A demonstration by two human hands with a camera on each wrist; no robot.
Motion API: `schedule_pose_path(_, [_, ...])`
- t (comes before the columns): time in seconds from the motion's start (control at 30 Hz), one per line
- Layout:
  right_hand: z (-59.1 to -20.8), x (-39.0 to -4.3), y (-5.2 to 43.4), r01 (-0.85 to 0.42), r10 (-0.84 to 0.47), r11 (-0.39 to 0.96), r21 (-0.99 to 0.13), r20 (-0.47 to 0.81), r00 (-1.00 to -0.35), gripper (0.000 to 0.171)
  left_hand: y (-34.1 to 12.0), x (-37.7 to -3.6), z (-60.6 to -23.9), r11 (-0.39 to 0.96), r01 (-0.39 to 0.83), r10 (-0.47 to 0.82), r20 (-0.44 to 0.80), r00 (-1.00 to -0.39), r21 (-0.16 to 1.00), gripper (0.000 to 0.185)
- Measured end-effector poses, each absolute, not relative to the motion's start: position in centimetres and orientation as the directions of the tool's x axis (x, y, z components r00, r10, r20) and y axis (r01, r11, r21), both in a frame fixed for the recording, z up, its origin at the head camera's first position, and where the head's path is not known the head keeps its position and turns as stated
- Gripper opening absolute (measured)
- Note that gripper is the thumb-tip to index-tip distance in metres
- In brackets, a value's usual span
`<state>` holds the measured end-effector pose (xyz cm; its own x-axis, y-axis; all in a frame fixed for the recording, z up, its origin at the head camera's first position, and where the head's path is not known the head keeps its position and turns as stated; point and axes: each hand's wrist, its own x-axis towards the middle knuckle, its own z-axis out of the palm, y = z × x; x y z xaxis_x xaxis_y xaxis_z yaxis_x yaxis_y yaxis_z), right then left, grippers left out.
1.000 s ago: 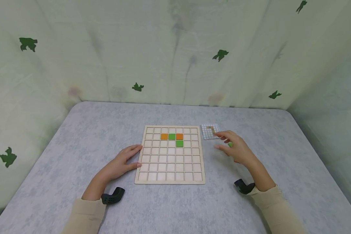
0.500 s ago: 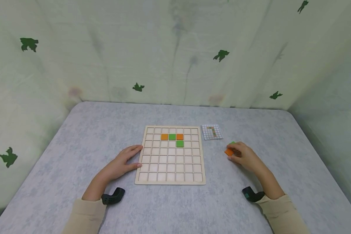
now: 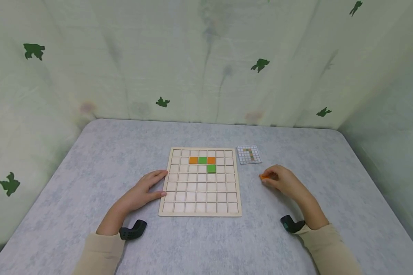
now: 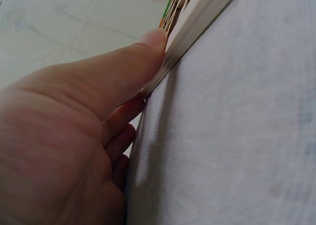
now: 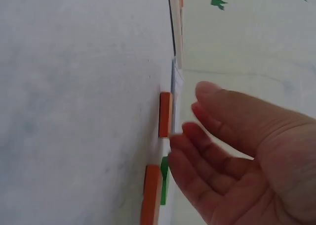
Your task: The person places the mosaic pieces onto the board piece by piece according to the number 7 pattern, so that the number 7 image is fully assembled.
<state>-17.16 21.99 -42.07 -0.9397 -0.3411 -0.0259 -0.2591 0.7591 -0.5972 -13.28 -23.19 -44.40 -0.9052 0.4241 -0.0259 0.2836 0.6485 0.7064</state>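
A wooden grid board (image 3: 196,187) lies mid-table. Its cells hold orange and green square tiles, such as the green tile (image 3: 211,168). My left hand (image 3: 142,193) rests on the board's left edge, thumb on the rim and fingers along the side. Right of the board, my right hand (image 3: 283,183) has thumb and fingertips drawn together at an orange tile (image 3: 262,177), which sticks out to their left. In the right wrist view, an orange tile (image 5: 165,114), a green tile (image 5: 164,180) and a nearer orange tile (image 5: 150,195) show beside the bent fingers (image 5: 197,175).
A small printed grid card (image 3: 249,154) with a coloured pattern lies by the board's upper right corner. The grey table (image 3: 206,244) ends at a pale curtain (image 3: 192,57) with dark green leaf shapes.
My right hand has drawn back from the card to the loose tiles, then shifted slightly left with the orange tile at its fingertips. The left hand and board have stayed put.
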Motion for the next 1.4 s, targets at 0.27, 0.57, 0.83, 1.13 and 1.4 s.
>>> schedule_pose_path(0.27, [-42.0,-17.6,21.1,-0.283,-0.405,0.735,-0.616,-0.064,-0.912,0.031,-23.1,-13.3,-44.3,0.652,0.268,0.417,-0.040,-0.908,0.709,0.072])
schedule_pose_path(0.57, [-41.9,-17.6,20.9,-0.287,-0.396,0.756,-0.588,-0.063,-0.916,0.025,-23.1,-13.2,-44.4,0.662,0.259,0.407,-0.047,-0.912,0.703,0.071])
schedule_pose_path(0.83, [-39.5,-17.4,17.3,-0.464,-0.467,0.638,-0.614,0.170,-0.868,0.026,-23.2,-13.2,-44.3,0.658,0.260,0.406,-0.043,-0.913,0.707,0.071])
schedule_pose_path(1.13, [-40.3,-17.9,11.4,-0.551,-0.514,0.510,-0.660,0.279,-0.811,0.028,-23.2,-13.2,-44.4,0.654,0.268,0.410,-0.033,-0.912,0.708,0.072])
schedule_pose_path(1.4, [-42.8,-18.5,8.5,-0.476,-0.504,0.540,-0.694,0.186,-0.843,0.025,-23.1,-13.2,-44.2,0.662,0.259,0.408,-0.049,-0.912,0.703,0.072])
